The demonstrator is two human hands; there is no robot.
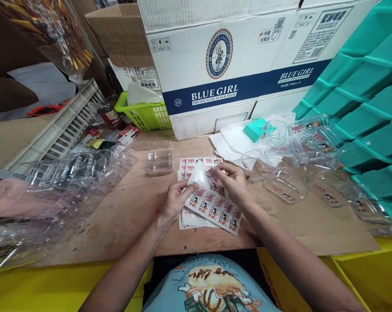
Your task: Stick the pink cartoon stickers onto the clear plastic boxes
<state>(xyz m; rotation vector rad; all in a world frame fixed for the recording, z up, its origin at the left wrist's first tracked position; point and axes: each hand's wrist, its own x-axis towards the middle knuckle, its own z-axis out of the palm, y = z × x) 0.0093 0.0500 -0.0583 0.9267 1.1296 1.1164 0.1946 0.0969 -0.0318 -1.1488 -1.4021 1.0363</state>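
My left hand (178, 200) grips the left edge of a sticker sheet (212, 208), thumb on top. The sheet is printed with rows of orange-and-black cartoon figures and red lettering. Its upper corner is bent back, showing a blank white side. At that fold my right hand (231, 180) has thumb and forefinger pinched on a sticker, mostly hidden by the fingertips. More sticker sheets (189, 219) lie in a pile beneath. A clear plastic clamshell box (160, 157) stands on the wooden table (127, 212), left of the pile.
Clear boxes bearing stickers (286, 186) are heaped at right on cardboard, beside stacked teal trays (371, 108). Nested plain clear boxes (75, 182) lie at left. A white beer carton (189, 56) and a green basket (147, 115) stand behind. Yellow bins (371, 264) adjoin the front edge.
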